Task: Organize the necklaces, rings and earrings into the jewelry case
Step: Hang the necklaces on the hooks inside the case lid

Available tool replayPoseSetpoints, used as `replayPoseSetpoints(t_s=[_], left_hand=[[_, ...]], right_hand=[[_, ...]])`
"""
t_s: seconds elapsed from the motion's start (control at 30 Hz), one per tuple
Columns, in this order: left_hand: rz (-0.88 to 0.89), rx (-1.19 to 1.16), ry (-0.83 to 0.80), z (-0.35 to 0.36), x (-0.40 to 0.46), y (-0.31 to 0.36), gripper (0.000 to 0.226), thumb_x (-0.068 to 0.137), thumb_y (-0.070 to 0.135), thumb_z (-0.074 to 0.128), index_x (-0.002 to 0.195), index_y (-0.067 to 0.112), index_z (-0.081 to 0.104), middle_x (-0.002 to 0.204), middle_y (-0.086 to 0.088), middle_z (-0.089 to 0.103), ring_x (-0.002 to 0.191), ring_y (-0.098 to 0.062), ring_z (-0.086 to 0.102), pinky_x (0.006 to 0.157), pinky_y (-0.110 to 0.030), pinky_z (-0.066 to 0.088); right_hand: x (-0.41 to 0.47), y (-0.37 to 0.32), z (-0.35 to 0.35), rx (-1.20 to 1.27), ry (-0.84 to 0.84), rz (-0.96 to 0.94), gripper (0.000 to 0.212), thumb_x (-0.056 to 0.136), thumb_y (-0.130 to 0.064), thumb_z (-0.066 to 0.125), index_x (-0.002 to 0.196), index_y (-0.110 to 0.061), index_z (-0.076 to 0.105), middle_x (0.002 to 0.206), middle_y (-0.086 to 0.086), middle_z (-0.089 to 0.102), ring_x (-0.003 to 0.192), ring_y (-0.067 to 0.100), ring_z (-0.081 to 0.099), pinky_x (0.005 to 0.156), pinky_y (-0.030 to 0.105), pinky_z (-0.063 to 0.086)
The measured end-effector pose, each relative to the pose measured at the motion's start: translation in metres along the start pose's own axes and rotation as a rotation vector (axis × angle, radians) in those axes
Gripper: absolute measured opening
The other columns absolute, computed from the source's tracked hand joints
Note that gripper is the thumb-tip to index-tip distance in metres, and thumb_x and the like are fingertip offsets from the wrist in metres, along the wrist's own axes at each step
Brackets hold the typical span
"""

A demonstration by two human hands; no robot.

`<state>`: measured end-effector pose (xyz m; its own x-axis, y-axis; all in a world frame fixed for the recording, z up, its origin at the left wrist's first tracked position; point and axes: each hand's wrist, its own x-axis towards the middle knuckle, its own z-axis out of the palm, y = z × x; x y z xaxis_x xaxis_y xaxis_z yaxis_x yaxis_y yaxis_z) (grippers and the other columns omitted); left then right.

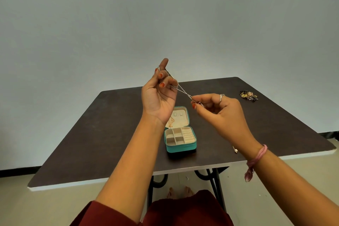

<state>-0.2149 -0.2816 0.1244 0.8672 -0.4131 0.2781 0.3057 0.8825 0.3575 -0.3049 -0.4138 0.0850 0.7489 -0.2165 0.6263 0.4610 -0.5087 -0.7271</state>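
Note:
A thin silver necklace (pixel 183 92) is stretched in the air between both hands, above the table. My left hand (pixel 159 93) is raised palm toward me, the chain looped around its curled fingers. My right hand (pixel 218 108) pinches the chain's other end between thumb and fingertip. Below them the teal jewelry case (pixel 180 147) lies open on the dark table (pixel 110 134). Its cream tray has small square compartments and ring rolls. A gold necklace (pixel 172 122) hangs inside the lid, partly hidden by my left wrist.
A cluster of dark and gold jewelry (pixel 249 95) lies near the table's far right corner. A small pearl piece (pixel 235 150) sits on the table beside my right wrist. The table's near edge runs just ahead of my lap.

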Motion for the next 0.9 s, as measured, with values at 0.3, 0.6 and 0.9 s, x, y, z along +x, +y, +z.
replayPoseSetpoints(t_s=[0.3, 0.6, 0.9], left_hand=[[-0.003, -0.038, -0.009, -0.001, -0.001, -0.001, 0.034, 0.092, 0.007, 0.045, 0.122, -0.004, 0.055, 0.062, 0.002, 0.056, 0.044, -0.005, 0.044, 0.054, -0.018, 0.051], [0.022, 0.003, 0.011, 0.002, 0.001, -0.008, 0.03, 0.1, 0.007, 0.038, 0.122, -0.004, 0.054, 0.073, -0.001, 0.068, 0.059, -0.007, 0.063, 0.069, -0.025, 0.058], [0.043, 0.074, 0.081, 0.001, 0.001, -0.014, 0.024, 0.1, 0.007, 0.038, 0.096, 0.005, 0.062, 0.086, -0.006, 0.072, 0.078, -0.014, 0.071, 0.094, -0.037, 0.05]], right_hand=[[0.0, 0.001, -0.002, -0.172, 0.146, -0.234, 0.023, 0.08, -0.014, 0.074, 0.104, -0.014, 0.07, 0.09, -0.005, 0.071, 0.085, 0.0, 0.065, 0.075, 0.007, 0.048], [0.005, 0.006, -0.012, -0.515, 0.186, -0.392, 0.014, 0.081, -0.01, 0.073, 0.095, -0.013, 0.072, 0.091, 0.002, 0.069, 0.082, 0.011, 0.063, 0.072, 0.019, 0.05], [0.007, 0.007, -0.016, -0.595, -0.119, -0.526, 0.015, 0.082, -0.008, 0.069, 0.097, -0.01, 0.069, 0.092, 0.003, 0.07, 0.082, 0.019, 0.064, 0.07, 0.03, 0.054]])
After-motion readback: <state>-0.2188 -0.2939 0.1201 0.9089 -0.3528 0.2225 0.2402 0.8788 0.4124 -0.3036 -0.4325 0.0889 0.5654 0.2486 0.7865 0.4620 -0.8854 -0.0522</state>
